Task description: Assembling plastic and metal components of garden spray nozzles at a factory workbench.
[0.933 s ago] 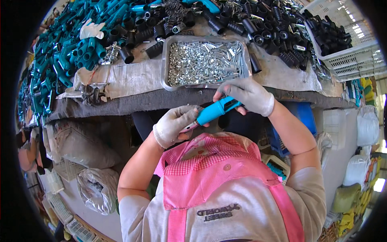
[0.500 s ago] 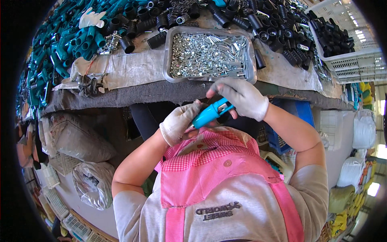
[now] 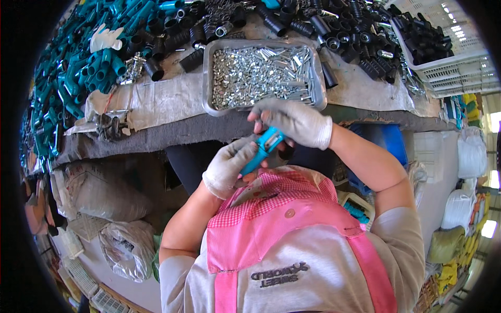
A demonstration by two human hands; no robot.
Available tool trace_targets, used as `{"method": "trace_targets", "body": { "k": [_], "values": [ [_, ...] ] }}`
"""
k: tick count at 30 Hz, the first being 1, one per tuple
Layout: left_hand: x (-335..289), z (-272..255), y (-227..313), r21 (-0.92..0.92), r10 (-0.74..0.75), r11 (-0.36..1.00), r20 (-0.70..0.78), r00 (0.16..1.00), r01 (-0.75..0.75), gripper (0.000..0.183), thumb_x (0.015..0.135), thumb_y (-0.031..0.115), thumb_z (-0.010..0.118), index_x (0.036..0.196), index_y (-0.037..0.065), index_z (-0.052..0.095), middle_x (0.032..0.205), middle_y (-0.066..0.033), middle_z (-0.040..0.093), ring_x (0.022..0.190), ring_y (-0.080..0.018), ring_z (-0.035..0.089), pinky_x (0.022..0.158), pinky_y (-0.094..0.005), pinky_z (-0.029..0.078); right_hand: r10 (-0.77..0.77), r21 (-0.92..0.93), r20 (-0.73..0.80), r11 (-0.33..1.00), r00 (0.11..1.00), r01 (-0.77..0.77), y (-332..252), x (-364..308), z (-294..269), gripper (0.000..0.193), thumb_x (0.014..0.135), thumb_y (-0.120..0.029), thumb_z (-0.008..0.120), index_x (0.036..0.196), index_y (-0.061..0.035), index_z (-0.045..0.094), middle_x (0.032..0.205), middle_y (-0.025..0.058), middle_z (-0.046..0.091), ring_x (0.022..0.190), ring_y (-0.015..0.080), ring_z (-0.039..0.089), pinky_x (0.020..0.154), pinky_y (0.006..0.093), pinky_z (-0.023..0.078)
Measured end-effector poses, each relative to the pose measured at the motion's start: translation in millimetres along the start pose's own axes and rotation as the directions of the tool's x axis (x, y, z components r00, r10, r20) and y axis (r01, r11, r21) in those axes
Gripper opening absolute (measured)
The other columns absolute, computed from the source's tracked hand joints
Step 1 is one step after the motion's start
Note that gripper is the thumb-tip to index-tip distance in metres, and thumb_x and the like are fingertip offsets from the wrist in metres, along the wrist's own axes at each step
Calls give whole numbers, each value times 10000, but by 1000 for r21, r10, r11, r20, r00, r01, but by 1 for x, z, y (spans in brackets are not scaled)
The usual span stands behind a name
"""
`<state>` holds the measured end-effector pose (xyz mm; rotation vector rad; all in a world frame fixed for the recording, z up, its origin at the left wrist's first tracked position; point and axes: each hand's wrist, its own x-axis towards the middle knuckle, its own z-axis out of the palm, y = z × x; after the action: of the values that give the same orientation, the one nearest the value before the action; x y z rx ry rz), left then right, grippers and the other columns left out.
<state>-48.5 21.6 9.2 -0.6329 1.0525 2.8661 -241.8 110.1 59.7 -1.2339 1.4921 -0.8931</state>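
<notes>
My left hand (image 3: 227,168), in a pale work glove with bare fingertips, is closed around the lower part of a teal plastic handle (image 3: 267,144). A slot in the handle faces up, with something metallic inside. At the handle's upper end, my right hand (image 3: 297,122) curls its gloved fingers over and beside it, the thumb side against the handle. Whether a small part is also between those fingertips, I cannot tell. Both hands are above my lap, just in front of the bench edge. Beyond them lies a metal tray (image 3: 207,78) of small silver pins and screws.
Heaped teal handles (image 3: 99,65) cover the bench's left side, a white glove (image 3: 106,39) on top. Black ribbed sleeves (image 3: 339,39) lie at the back and right, beside a white plastic basket (image 3: 454,68). The cloth-covered bench edge (image 3: 156,122) runs before me; sacks (image 3: 104,190) stand below left.
The teal handle has turned so its slot faces up, and it tilts more steeply. Both hands appear a little further left in the picture; the view has shifted slightly too.
</notes>
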Motion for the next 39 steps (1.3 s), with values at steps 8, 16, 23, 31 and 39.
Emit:
{"method": "trace_targets", "body": {
  "k": [8,16,23,31,39],
  "values": [
    [5,-6,10,-100,124,986,-124,985,-136,299,961,356,468,1036,69,508,831,-67,567,458,-56,414,337,-165,247,-334,-840,-373,518,866,-163,56,58,-92,184,817,-230,598,929,-100,667,947,140,634,903,315,608,812,399,478],
    [7,-6,6,-192,139,965,-210,968,-180,300,979,360,414,984,75,508,810,-52,554,478,-60,424,351,-167,249,-487,-743,-515,663,705,-84,36,46,-80,203,825,-173,603,987,-55,637,871,117,642,814,223,636,729,328,492],
    [11,-6,1,-131,160,973,-208,965,-189,298,967,360,452,991,82,556,810,-22,564,482,-58,420,362,-173,237,-513,-606,-179,730,840,317,-3,8,10,162,782,-33,614,937,-64,652,861,113,611,778,275,619,684,348,505],
    [6,4,-6,191,317,943,-283,905,-271,315,943,294,527,1166,76,574,813,-7,597,521,-39,446,444,-180,335,-529,-786,-225,594,818,168,-2,0,42,83,740,-63,646,812,-44,609,736,115,596,669,290,607,601,394,498],
    [1,6,-6,364,363,896,-272,891,-254,312,919,160,570,1213,57,560,833,52,562,611,4,416,537,-154,350,148,564,-370,821,917,95,29,-3,50,437,768,-94,738,1117,-40,481,1059,114,607,775,124,605,601,225,499]
  ]
}}
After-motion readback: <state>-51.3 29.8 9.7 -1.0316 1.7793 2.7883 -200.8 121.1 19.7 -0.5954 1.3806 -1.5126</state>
